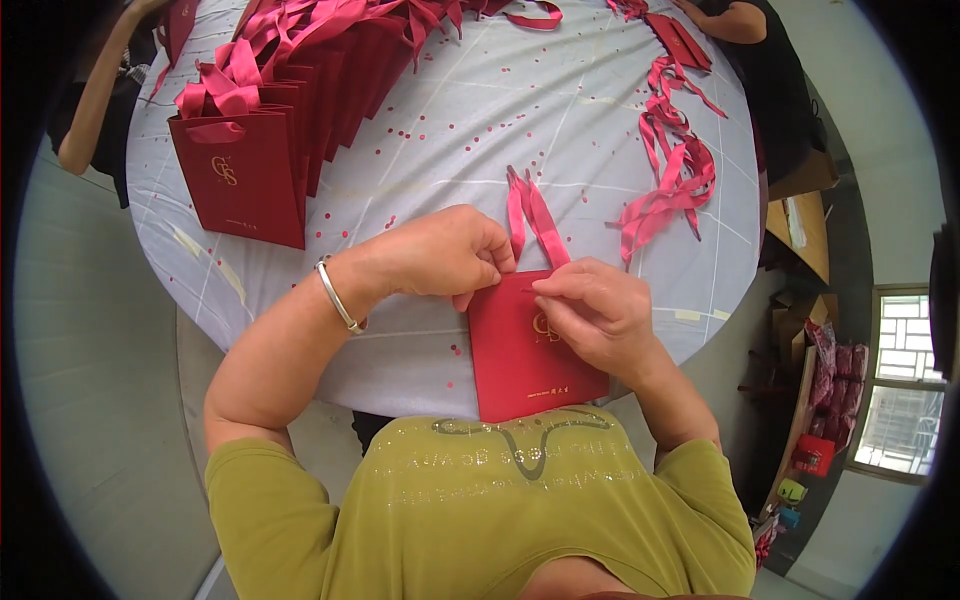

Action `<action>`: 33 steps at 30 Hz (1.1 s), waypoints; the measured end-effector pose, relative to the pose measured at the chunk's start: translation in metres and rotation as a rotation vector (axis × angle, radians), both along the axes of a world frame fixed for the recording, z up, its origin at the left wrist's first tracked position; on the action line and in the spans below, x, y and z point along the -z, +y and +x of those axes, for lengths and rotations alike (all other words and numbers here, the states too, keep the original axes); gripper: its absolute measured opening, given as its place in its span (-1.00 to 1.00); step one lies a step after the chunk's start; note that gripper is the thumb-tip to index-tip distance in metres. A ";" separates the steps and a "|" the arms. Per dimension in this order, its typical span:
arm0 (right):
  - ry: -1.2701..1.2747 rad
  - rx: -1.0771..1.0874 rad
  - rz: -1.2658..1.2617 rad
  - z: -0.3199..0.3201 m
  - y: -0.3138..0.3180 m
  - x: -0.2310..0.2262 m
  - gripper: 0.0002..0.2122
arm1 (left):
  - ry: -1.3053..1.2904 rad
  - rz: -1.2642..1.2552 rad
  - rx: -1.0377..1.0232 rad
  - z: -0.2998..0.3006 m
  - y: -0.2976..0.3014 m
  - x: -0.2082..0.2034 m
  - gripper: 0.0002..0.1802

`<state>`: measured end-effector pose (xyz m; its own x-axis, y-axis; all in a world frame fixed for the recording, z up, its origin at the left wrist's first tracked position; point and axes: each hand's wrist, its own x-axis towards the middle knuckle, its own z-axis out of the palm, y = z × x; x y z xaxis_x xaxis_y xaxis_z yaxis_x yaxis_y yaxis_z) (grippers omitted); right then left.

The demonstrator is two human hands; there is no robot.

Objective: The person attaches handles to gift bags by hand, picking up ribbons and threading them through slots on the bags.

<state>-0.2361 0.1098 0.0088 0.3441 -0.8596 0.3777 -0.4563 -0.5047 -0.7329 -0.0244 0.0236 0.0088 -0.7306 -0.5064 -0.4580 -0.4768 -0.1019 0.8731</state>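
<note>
A red paper gift bag (525, 365) with gold print lies flat at the table's near edge, against my shirt. At its top left corner my left hand (450, 255) is closed, thumb and fingertips pinching the edge. My right hand (600, 315) lies over the bag's upper right part, thumb and forefinger pinched together. A small dark tip shows beside those fingertips, but what they hold is too small to make out. Beyond the top edge, between my hands, stretches a pink ribbon (540, 220) with dark tips.
Red bags (245, 185) with pink ribbon handles stand in a long row at the far left. Loose pink ribbons (665, 190) lie on the right. Small red dots dot the pale tablecloth (400, 195). Another person's arm (735, 22) reaches in at far right, another arm (95, 95) at far left.
</note>
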 end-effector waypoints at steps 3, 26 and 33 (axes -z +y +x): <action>0.054 -0.042 -0.063 0.003 -0.001 0.007 -0.83 | -0.008 -0.004 -0.012 0.000 0.001 0.001 -0.88; 0.873 -0.039 -0.520 0.036 0.017 -0.005 -0.84 | 0.013 0.045 -0.073 -0.005 0.005 0.003 -0.90; 0.640 -0.076 -0.149 0.027 -0.008 -0.007 -0.92 | 0.000 0.064 -0.068 -0.001 0.005 -0.002 -0.85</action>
<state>-0.2095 0.1022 0.0155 0.5978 -0.7784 0.1917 -0.7375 -0.6277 -0.2491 -0.0254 0.0288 0.0111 -0.6960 -0.5242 -0.4907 -0.4666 -0.1893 0.8640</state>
